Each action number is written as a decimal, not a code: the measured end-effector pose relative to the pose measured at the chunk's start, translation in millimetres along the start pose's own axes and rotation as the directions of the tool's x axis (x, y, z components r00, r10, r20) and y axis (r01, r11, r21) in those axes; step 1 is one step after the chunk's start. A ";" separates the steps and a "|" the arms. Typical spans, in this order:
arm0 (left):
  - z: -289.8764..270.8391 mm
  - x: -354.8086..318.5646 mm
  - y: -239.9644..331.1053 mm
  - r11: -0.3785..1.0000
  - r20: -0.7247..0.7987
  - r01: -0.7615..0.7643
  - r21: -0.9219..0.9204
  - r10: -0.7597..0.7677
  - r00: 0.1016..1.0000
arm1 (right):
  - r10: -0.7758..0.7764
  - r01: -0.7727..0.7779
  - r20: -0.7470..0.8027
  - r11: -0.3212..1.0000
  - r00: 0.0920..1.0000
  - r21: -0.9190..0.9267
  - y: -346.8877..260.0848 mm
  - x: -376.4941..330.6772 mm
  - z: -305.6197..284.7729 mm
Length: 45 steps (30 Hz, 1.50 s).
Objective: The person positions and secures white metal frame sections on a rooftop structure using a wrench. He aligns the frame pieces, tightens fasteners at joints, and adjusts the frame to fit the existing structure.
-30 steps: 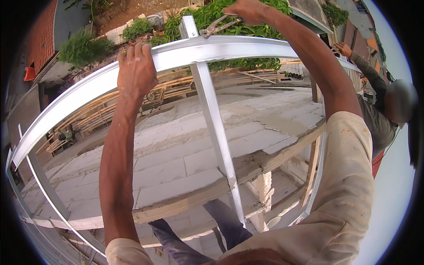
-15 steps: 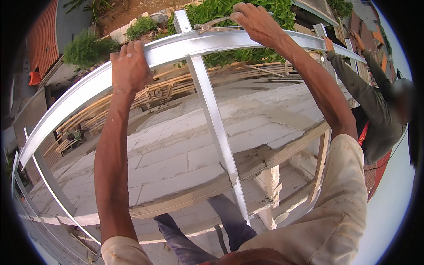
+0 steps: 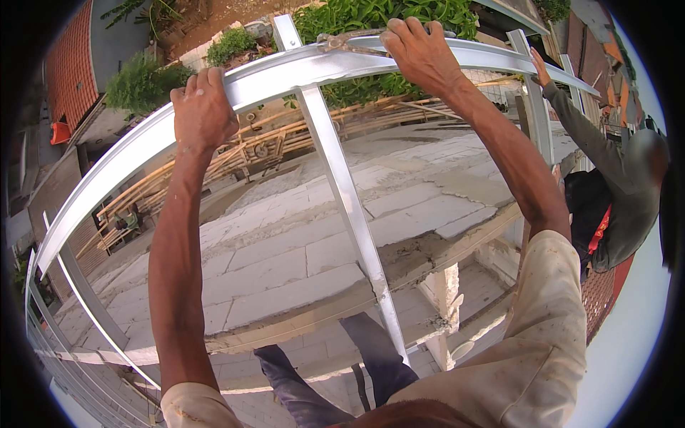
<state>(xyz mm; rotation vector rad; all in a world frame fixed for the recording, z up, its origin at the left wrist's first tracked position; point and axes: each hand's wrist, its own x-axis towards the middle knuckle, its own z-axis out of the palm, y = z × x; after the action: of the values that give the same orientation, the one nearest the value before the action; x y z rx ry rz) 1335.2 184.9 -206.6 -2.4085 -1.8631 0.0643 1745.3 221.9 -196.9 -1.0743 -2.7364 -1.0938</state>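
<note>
A long silver metal channel beam [image 3: 300, 75] runs across in front of me, bowed by the lens. My left hand [image 3: 203, 110] is closed over it, left of an upright metal stud [image 3: 332, 157]. At the junction, the jaws of worn metal pliers [image 3: 334, 43] lie against the beam beside the stud's projecting top end [image 3: 285, 32]. My right hand [image 3: 421, 57] is closed around the handles of the pliers, just above the beam. Whether the jaws grip the metal cannot be made out.
At right, a co-worker [image 3: 621, 192] has one raised hand [image 3: 540, 69] at the beam beside another stud [image 3: 539, 107]. Below are a pale block wall [image 3: 300, 260], bamboo poles [image 3: 278, 143] and my dark-trousered legs [image 3: 300, 385]. More metal framing [image 3: 85, 299] stands at left.
My right hand has come down closer to the beam with the pliers. My left hand stays on the beam. The co-worker has taken one hand off the beam and lowered it.
</note>
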 end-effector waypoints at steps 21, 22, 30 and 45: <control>3.5 -7.9 -19.0 0.999 -0.083 -0.020 -0.043 0.017 0.996 | -0.123 0.007 0.422 0.964 0.898 0.266 48.9 100.6 -19.0; 6.0 -12.3 -24.9 0.999 -0.106 -0.028 -0.026 0.025 0.994 | -0.201 0.063 0.482 0.955 0.853 0.289 52.6 124.0 -23.4; 8.0 -7.7 -19.7 0.997 -0.123 -0.065 -0.046 0.059 0.991 | -0.315 0.068 0.404 0.852 0.859 0.519 70.9 96.6 86.0; 6.3 -5.2 -12.1 0.999 -0.094 -0.040 -0.009 0.039 0.995 | 0.029 -0.031 0.037 0.998 0.999 0.057 7.9 44.4 -17.3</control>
<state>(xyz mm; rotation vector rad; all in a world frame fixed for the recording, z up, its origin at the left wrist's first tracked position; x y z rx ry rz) 1321.6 183.2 -211.8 -2.4108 -1.7808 -0.0553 1712.0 242.0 -168.2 -1.1350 -2.7510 -0.9948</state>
